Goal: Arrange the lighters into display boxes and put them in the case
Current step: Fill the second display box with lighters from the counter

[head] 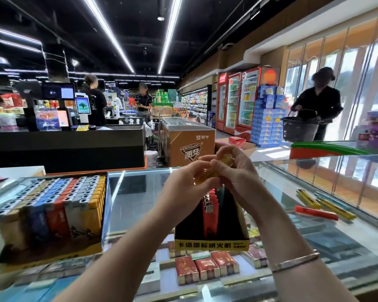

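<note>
The glass desk [140,192] runs across the shop, cigarette packs [206,270] showing beneath it. At nine o'clock stands a full box [52,214] of lighters in yellow, blue, red and grey rows. At six o'clock, just below the hands, a black box [212,238] holds only a few red lighters [210,212] upright. At three o'clock, loose lighters [319,207], yellow and red, lie flat on the glass, well apart from the boxes. Above the black box, left hand [183,182] and right hand [236,171] meet, each grip clamped on a bunch of yellow lighters [205,174], blurred. A bracelet [297,261] circles the right wrist.
</note>
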### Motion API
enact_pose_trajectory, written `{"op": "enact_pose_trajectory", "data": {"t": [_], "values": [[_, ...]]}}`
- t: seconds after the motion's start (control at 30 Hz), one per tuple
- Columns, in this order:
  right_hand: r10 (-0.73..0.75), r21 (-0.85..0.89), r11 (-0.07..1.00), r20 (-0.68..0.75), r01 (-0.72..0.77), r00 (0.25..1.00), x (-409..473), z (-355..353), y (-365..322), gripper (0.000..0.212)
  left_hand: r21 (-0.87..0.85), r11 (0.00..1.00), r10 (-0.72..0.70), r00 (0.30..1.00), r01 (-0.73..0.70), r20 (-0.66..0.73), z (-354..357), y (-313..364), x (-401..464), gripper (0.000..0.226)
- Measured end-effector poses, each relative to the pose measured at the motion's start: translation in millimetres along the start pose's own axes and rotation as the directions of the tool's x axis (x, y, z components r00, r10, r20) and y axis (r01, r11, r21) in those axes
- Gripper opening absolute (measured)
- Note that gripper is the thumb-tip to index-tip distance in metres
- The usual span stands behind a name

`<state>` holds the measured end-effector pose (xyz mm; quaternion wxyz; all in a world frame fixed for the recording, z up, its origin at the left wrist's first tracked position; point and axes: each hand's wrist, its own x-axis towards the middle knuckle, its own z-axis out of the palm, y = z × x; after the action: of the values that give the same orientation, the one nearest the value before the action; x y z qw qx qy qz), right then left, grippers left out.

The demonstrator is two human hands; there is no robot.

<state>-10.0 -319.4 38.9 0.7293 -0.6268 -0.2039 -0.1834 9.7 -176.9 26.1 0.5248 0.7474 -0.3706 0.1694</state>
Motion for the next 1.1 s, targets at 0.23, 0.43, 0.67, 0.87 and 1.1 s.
{"op": "enact_pose_trajectory", "data": {"t": [0.23,0.43,0.67,0.87,1.1], "values": [[-0.015,-0.068,0.998,0.069,0.019,0.997,0.8,5.4,5.5,0.021,0.371,0.914,0.187,0.982,-0.161,-0.036,-8.7,2.4,-1.6,0.033],[-0.014,-0.093,0.996,-0.243,-0.009,0.97,8.0,-7.4,7.4,0.014,0.305,0.951,0.055,0.997,-0.039,-0.046,-13.1,-3.7,0.9,0.025],[0.231,-0.452,0.808,-0.347,-0.378,0.909,15.7,-21.3,37.4,0.006,-0.257,0.952,-0.195,0.977,0.166,-0.09,-24.5,-6.0,6.2,0.022],[0.254,-0.437,0.801,-0.372,-0.41,0.893,17.2,-22.1,41.2,0.006,-0.379,0.912,-0.172,0.985,0.159,-0.002,-27.7,-6.3,6.8,0.04],[0.248,-0.457,0.795,-0.357,-0.4,0.901,16.9,-22.6,41.1,0.008,0.03,0.998,-0.05,0.998,0.051,-0.036,-21.4,-18.2,5.3,0.022]]}}
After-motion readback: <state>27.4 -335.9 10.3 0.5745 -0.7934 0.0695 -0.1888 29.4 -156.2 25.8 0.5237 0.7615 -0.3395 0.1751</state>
